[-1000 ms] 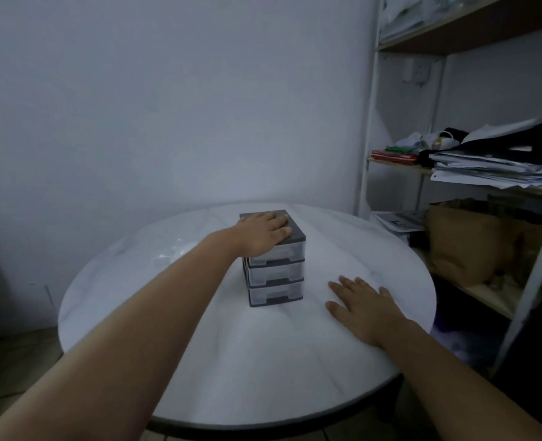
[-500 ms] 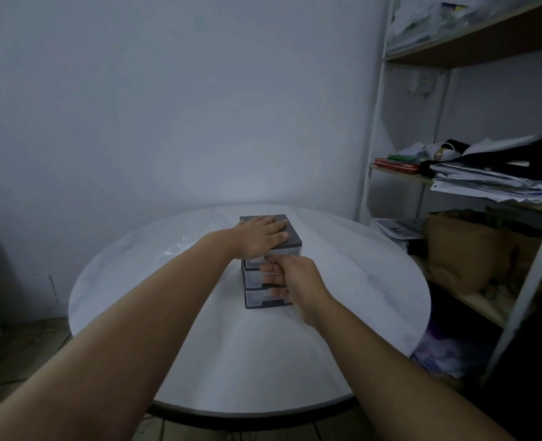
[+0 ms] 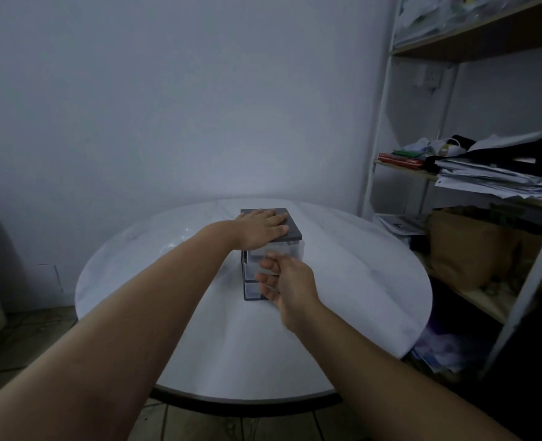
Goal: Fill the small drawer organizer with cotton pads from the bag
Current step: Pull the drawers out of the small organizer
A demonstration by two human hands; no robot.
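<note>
A small drawer organizer with a dark grey top and three clear drawers stands near the middle of the round white table. My left hand lies flat on its top, pressing it down. In front of the organizer, my right hand pinches the front of the top drawer, which looks slightly pulled out and blurred. That hand covers most of the two lower drawers. No bag of cotton pads shows in view.
A white-framed shelf unit stands close to the table's right side, loaded with stacked papers and a brown paper bag. A plain wall runs behind the table. Tiled floor shows below the near table edge.
My right hand left the table surface, went to the organizer's front and closed on the top drawer, which has started to slide out. My left hand stayed on the top.
</note>
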